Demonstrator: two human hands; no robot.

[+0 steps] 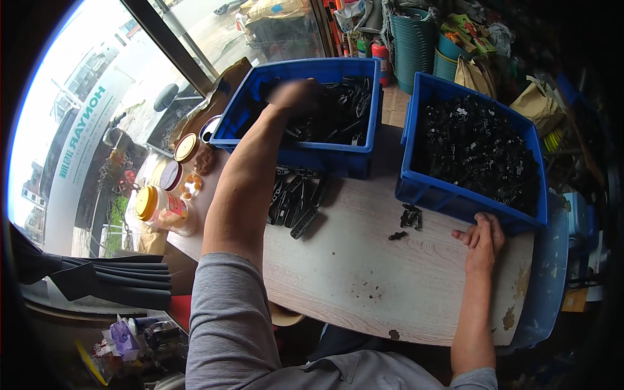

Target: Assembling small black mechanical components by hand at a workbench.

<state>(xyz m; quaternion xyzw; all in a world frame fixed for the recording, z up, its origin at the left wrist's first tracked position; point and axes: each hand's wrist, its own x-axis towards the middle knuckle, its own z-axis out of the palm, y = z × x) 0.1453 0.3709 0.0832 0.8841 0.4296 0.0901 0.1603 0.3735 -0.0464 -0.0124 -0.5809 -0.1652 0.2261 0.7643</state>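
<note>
My left hand (296,95), smeared by motion, reaches over the far rim area of the left blue crate (325,151). Long black plastic parts (351,97) fill much of that crate; whether my fingers hold one cannot be made out. On the table, my right hand (482,242) rests against the near side of the right blue crate (448,200), fingers loosely bent and apart, with nothing seen in them. Small black plastic pieces (478,146) are heaped in that crate. A few similar small black pieces (410,217) lie left of my right hand. Several long black parts (296,203) lie in a row beside my left forearm.
Jars with yellow (147,203), purple and tan lids stand along the table's left edge by a window. The wooden table (351,260) has worn patches. Behind are stacked green baskets (413,49), a red fire extinguisher (381,60) and paper bags (538,101).
</note>
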